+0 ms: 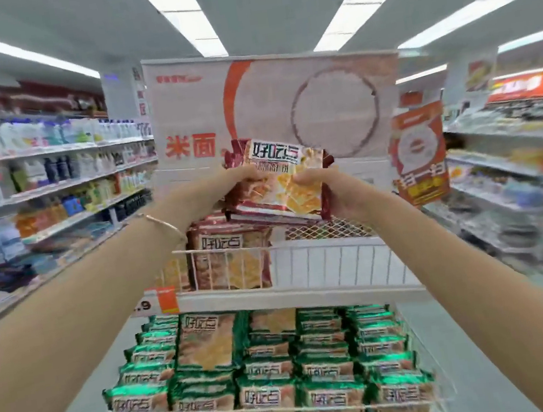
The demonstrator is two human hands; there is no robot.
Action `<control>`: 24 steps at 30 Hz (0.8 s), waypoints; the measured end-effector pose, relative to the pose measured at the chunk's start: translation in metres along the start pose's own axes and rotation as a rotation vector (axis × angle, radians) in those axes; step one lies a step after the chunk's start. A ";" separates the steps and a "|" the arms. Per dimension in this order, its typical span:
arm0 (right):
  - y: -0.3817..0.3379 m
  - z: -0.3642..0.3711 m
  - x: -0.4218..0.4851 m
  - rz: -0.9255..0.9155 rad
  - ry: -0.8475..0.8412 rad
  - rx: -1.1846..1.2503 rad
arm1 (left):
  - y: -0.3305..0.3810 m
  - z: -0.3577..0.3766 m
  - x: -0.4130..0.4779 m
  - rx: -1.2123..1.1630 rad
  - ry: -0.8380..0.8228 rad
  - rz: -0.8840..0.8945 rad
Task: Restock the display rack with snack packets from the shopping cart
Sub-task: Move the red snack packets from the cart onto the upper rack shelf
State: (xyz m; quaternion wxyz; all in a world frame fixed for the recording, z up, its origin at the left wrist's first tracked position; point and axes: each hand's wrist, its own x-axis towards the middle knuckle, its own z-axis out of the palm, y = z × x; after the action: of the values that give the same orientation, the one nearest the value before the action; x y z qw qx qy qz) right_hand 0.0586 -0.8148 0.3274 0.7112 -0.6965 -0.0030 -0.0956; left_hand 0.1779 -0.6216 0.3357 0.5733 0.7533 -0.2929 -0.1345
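Holding the red snack packet [280, 180] above the upper basket [336, 261], we pinch its ends: left hand [242, 176] left, right hand [330, 194] right. Its long axis spans hand to hand; the basket's open space lies below the right hand.

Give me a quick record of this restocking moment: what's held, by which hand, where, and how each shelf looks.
held: red plastic snack packet
left hand: grips its left edge
right hand: grips its right edge
position: above the white wire top basket
top basket: stacked red packets fill its left part
lower basket: rows of green plastic snack packets
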 end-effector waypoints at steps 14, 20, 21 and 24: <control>0.087 -0.136 0.117 0.303 -0.101 -0.559 | -0.057 0.068 0.145 1.254 0.104 -0.071; 0.120 -0.130 0.148 0.356 -0.139 -0.566 | -0.068 0.054 0.153 1.187 0.010 -0.026; 0.124 -0.127 0.151 0.360 -0.110 -0.549 | -0.070 0.052 0.153 1.146 0.013 -0.014; 0.127 -0.126 0.155 0.408 -0.168 -0.382 | -0.074 0.049 0.154 1.027 -0.012 -0.044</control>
State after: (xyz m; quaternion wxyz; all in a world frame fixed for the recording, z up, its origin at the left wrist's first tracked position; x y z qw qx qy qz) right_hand 0.2123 -0.9582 0.2196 0.5687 -0.8096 0.0964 0.1087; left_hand 0.2949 -0.7392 0.2716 0.1249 0.9429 -0.3087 0.0105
